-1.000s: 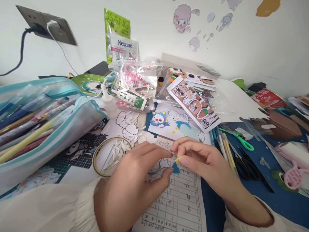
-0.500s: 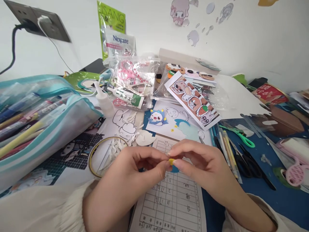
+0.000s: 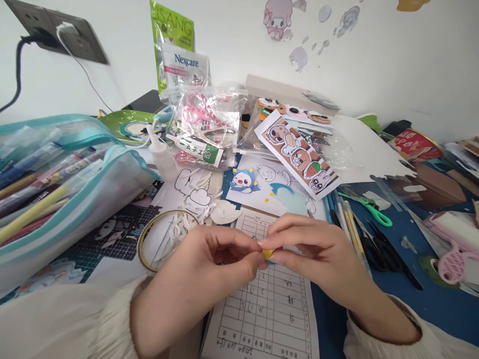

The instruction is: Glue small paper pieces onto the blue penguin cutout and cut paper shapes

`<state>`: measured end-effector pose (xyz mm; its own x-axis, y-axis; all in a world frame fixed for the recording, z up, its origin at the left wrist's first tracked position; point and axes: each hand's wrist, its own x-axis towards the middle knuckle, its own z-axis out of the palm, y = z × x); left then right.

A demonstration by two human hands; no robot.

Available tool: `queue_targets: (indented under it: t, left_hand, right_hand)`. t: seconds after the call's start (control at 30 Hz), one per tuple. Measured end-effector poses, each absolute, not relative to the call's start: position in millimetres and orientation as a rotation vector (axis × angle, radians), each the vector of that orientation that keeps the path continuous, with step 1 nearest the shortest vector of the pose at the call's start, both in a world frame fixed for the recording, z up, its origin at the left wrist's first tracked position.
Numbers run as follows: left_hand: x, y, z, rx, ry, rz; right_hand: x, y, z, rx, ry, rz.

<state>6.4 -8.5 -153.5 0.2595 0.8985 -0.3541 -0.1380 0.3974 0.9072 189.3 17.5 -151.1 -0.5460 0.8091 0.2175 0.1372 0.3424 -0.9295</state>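
My left hand [image 3: 209, 269] and my right hand [image 3: 314, 254] meet above a printed grid sheet [image 3: 269, 314], fingertips pinched together on a tiny yellow paper piece [image 3: 267, 254]. Both hands are closed on it, thumbs and forefingers touching. A small blue paper cut-out sits just under the fingers, mostly hidden. A roll of clear tape [image 3: 164, 239] with white paper scraps inside lies just left of my left hand. Cartoon cut-out sheets [image 3: 269, 187] lie beyond the hands.
A clear pencil pouch [image 3: 56, 179] full of pens fills the left. A glue bottle [image 3: 160, 154], glue tube [image 3: 198, 148] and plastic bags stand behind. Green scissors [image 3: 368, 207], black scissors [image 3: 389, 257], pencils [image 3: 348, 222] and a pink tape dispenser [image 3: 452, 254] lie on the right.
Both hands drew slightly nearer to me and closed tighter together. The yellow piece, first held by the right fingertips, is now pinched between both hands. The view dipped a little.
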Motion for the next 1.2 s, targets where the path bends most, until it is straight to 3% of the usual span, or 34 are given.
queue_targets:
  t: [1.2]
  left_hand:
    - [1.4, -8.3, -152.8, 0.991, 1.042, 0.767]
  right_hand:
    - [191.9, 17.8, -151.7, -0.865, -1.893, 1.204]
